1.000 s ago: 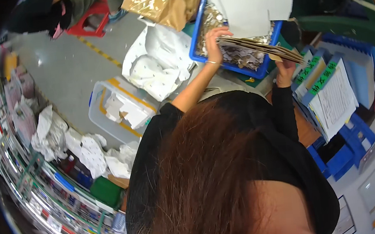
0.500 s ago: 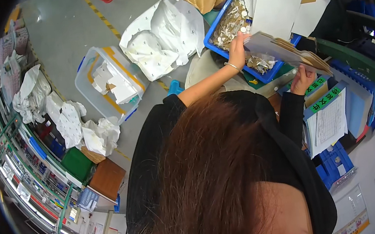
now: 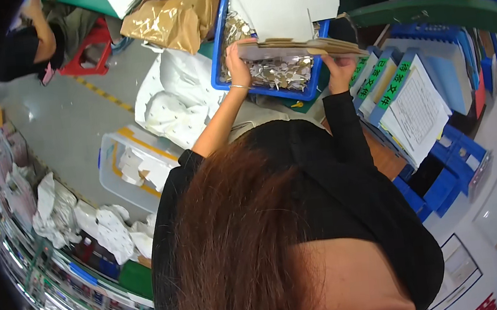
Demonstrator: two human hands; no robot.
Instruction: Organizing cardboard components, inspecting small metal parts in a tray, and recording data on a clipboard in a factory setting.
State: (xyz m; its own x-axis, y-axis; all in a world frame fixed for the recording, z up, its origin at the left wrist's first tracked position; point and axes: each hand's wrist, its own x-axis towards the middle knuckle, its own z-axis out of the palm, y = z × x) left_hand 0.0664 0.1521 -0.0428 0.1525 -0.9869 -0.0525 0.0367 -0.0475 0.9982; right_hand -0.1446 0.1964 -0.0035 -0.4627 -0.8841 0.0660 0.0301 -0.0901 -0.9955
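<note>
A stack of brown and white cardboard sheets (image 3: 286, 48) is held upright on its long edge, above a blue tray (image 3: 215, 67). My left hand (image 3: 238, 65) grips the stack's left end, fingers curled over its top. At the right end my right hand (image 3: 341, 72) pinches the near, lower edge with the thumb up against the cardboard. Small white and brown cardboard scraps (image 3: 282, 74) cover the tray's bottom beneath the stack. Larger white cardboard sheets (image 3: 281, 6) lie across the tray's far part, just beyond my hands.
Blue file boxes (image 3: 374, 84) and papers (image 3: 416, 110) stand to the right, under a green metal bar (image 3: 409, 15). Left are a white plastic bag (image 3: 176, 102), a clear bin (image 3: 136, 182) with cardboard pieces, and brown wrapping (image 3: 174, 20). A co-worker's arm (image 3: 41, 31) shows by a red stool (image 3: 89, 53).
The view has shifted, bringing a co-worker and red stool into sight. Both hands still hold the stack, which has turned from slanting to nearly level across the tray.
</note>
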